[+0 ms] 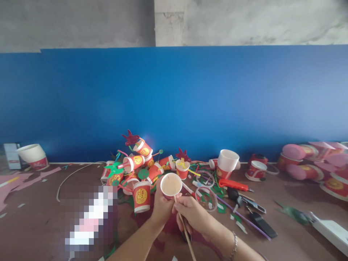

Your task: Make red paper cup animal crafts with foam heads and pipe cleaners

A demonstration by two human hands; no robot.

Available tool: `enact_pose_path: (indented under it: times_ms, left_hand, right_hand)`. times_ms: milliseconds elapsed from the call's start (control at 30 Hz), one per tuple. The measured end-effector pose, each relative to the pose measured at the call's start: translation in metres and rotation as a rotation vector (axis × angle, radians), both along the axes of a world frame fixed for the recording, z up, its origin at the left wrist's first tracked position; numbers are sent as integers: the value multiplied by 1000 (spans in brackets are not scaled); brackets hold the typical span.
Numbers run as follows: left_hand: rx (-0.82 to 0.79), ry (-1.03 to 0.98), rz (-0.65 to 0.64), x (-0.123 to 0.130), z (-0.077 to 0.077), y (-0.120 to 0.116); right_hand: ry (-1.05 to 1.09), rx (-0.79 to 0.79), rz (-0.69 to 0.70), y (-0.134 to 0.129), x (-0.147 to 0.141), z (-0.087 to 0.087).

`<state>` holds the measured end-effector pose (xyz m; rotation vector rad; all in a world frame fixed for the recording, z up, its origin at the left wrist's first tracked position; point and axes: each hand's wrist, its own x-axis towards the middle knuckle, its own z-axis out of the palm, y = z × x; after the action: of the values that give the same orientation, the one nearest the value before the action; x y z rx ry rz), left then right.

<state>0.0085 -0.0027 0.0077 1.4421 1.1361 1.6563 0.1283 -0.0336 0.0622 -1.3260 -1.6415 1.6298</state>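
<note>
My left hand (161,208) is wrapped round a paper cup (171,184), its white mouth tipped toward me and its inside showing bare. A thin light wooden stick (187,233) is pinched in the fingers of my right hand (191,214). The stick's upper end meets the near side of the cup just under the rim; whether it goes into the wall I cannot tell. Beside my left hand stands a red and white paper cup with a gold emblem (141,196). Red paper (168,232) lies beneath both hands.
Decorated cups (133,163) with straws and cut shapes are heaped behind my left hand. To the right are stacked cups (227,161), an orange-red screwdriver (235,185), a tape roll (208,198), a purple straw (244,217) and a white-handled tool (331,230). A blue panel (174,98) rises behind.
</note>
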Motion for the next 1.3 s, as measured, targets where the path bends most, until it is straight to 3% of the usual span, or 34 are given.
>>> enact_pose_path:
  times_ms: [367, 500, 733, 1100, 1300]
  left_hand:
    - [-23, -17, -8, 1, 1, 2]
    - [-10, -3, 18, -1, 0, 3]
    - [-45, -65, -69, -3, -9, 7]
    - [-95, -149, -193, -6, -6, 6]
    - [-103, -124, -166, -5, -4, 6]
  right_hand:
    - [363, -92, -163, -5, -12, -3]
    - [342, -78, -109, -2, -10, -5]
    - [260, -55, -71, 0, -6, -4]
    - [251, -86, -134, -4, 0, 5]
    - [215, -93, -151, -4, 1, 12]
